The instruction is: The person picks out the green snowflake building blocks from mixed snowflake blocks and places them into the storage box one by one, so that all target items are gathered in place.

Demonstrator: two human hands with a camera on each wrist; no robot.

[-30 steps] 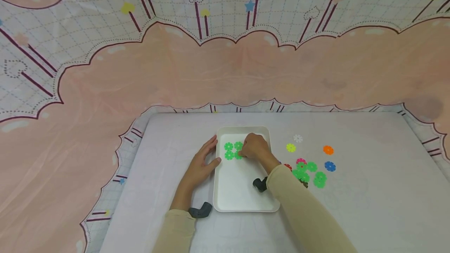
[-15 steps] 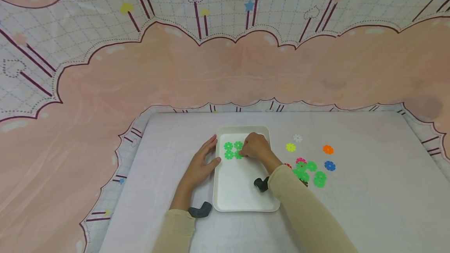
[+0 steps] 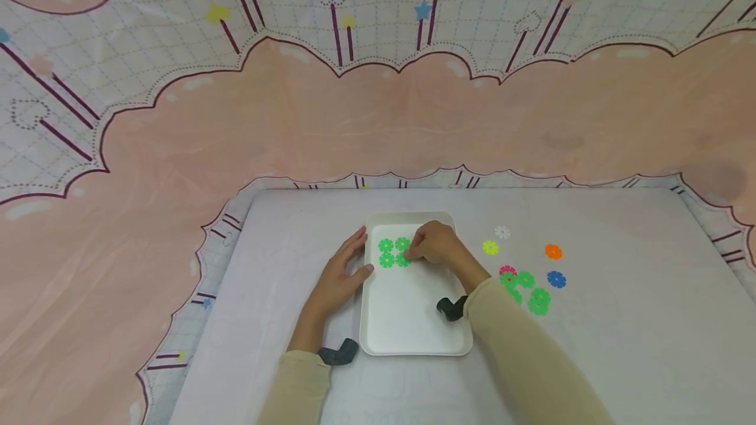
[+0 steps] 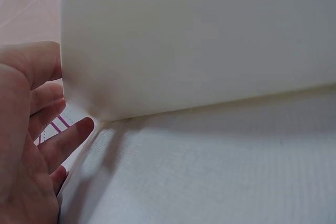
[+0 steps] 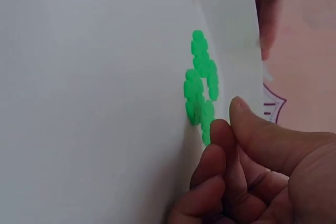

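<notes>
Green flower-shaped plastic discs (image 3: 386, 260) lie flat in a small block, two by two, near the far left corner of a white tray (image 3: 413, 320). My right hand (image 3: 437, 244) is over the tray, right beside this block. Its fingers are curled, with the fingertips overlapping the edge of the lower right disc. In the right wrist view no disc shows between thumb and fingers (image 5: 212, 156). My left hand (image 3: 336, 281) rests against the tray's left side, fingers spread and relaxed. In the left wrist view its fingertips touch the tray's outer wall (image 4: 157, 51).
On the table right of the tray lie loose green discs (image 3: 539, 300), with a pink disc (image 3: 508, 270) partly covered. Single yellow (image 3: 490, 248), white (image 3: 502, 232), orange (image 3: 553, 252) and blue (image 3: 556, 279) discs lie around them. My right sleeve (image 3: 525, 346) hides part of the pile.
My right hand has shifted slightly up and to the right, its forearm swinging right and covering more of the loose pile. The left hand holds its place at the tray.
</notes>
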